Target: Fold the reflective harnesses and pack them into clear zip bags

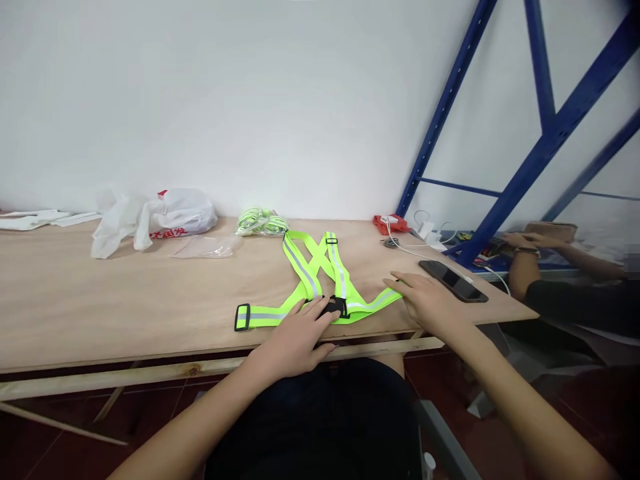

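Observation:
A neon yellow reflective vest (304, 261) made of straps lies spread on the wooden table in front of me. Grey reflective stripes run along its straps, which cross near the top. My left hand (303, 333) rests with outstretched fingers on the waist strap, its fingertips at the black buckle (337, 306). Part of that buckle is hidden under the fingers. At the right end of the waist strap, my right hand (423, 299) lies with its fingers extended over the strap tip. A black slider (243, 317) sits at the strap's left end.
A bagged reflective vest (261, 221), a clear plastic bag (205, 247) and a white carrier bag (186, 212) stand along the wall. On the right are a phone (453, 281), a red bundle (391, 224), cables and a blue rack (520, 163). Another person's hands (533, 241) work beyond it.

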The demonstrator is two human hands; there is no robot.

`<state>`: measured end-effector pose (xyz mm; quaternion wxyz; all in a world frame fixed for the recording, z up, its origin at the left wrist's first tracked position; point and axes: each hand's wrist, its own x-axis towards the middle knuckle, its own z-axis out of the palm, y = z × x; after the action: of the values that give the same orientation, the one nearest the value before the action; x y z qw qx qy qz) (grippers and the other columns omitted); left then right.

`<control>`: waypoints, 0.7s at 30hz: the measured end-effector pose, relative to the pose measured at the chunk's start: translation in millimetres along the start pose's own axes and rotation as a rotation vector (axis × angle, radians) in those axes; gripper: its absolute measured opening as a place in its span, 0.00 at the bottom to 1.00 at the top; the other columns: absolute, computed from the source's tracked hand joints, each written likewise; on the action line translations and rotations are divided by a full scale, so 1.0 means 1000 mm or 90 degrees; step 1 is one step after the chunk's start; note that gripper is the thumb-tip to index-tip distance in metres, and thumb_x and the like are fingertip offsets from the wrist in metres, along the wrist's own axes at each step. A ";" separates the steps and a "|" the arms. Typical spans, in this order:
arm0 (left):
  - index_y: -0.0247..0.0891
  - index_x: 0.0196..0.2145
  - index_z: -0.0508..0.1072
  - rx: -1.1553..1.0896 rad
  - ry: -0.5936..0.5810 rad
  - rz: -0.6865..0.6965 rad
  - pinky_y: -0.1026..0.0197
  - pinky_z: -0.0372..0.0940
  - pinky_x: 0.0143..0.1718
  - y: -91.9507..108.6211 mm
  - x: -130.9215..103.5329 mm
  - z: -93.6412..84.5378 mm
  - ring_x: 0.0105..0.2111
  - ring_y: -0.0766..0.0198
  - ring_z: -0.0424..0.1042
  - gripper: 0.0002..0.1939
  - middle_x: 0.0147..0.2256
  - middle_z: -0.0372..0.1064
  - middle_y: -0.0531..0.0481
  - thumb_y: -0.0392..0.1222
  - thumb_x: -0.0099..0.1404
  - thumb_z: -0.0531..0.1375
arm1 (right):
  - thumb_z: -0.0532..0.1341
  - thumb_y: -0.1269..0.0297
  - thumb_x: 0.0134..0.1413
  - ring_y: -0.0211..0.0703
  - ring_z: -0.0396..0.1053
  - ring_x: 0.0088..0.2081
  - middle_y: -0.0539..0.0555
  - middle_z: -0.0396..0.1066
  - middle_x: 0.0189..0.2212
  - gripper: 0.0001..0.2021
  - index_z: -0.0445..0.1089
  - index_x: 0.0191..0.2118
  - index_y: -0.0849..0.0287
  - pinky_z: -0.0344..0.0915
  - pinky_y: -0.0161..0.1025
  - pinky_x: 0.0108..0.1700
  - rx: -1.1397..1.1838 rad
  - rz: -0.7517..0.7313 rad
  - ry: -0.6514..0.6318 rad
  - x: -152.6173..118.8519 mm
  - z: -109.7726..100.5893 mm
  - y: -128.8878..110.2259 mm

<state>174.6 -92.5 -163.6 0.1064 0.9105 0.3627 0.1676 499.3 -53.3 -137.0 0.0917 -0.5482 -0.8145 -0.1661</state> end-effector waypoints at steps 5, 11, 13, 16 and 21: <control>0.41 0.67 0.59 -0.041 -0.012 0.024 0.44 0.47 0.69 0.007 -0.001 -0.018 0.70 0.50 0.47 0.31 0.70 0.47 0.39 0.49 0.70 0.58 | 0.49 0.70 0.59 0.50 0.55 0.68 0.57 0.55 0.69 0.31 0.57 0.69 0.54 0.59 0.51 0.65 0.116 0.020 -0.102 -0.015 0.033 0.012; 0.41 0.61 0.66 0.014 0.114 0.022 0.48 0.57 0.64 -0.019 0.021 -0.090 0.62 0.53 0.63 0.21 0.62 0.65 0.45 0.43 0.74 0.50 | 0.52 0.50 0.64 0.59 0.39 0.72 0.58 0.40 0.73 0.36 0.43 0.73 0.52 0.52 0.61 0.67 0.136 0.065 -0.036 -0.035 0.033 0.006; 0.39 0.61 0.67 0.065 0.128 -0.045 0.48 0.62 0.58 -0.054 0.044 -0.110 0.57 0.50 0.68 0.21 0.58 0.69 0.44 0.42 0.73 0.50 | 0.52 0.50 0.64 0.61 0.37 0.72 0.59 0.41 0.73 0.35 0.44 0.73 0.52 0.49 0.64 0.68 0.110 0.064 0.032 -0.035 0.024 -0.020; 0.37 0.61 0.66 0.110 0.098 -0.200 0.49 0.65 0.54 -0.115 0.088 -0.117 0.53 0.46 0.71 0.24 0.55 0.72 0.41 0.35 0.68 0.54 | 0.52 0.52 0.66 0.62 0.39 0.72 0.61 0.46 0.72 0.33 0.47 0.72 0.55 0.48 0.65 0.68 0.120 0.009 0.095 -0.029 0.013 -0.070; 0.33 0.58 0.69 0.094 0.101 -0.222 0.51 0.66 0.53 -0.185 0.141 -0.088 0.53 0.45 0.71 0.25 0.53 0.71 0.34 0.34 0.62 0.63 | 0.57 0.55 0.65 0.60 0.48 0.70 0.62 0.51 0.70 0.30 0.55 0.70 0.56 0.52 0.62 0.67 0.209 -0.171 0.050 -0.019 0.013 -0.129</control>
<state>120.8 144.2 -108.7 0.0377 0.8232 0.5336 0.1904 388.1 -109.0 -176.7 0.1887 -0.4058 -0.8920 -0.0633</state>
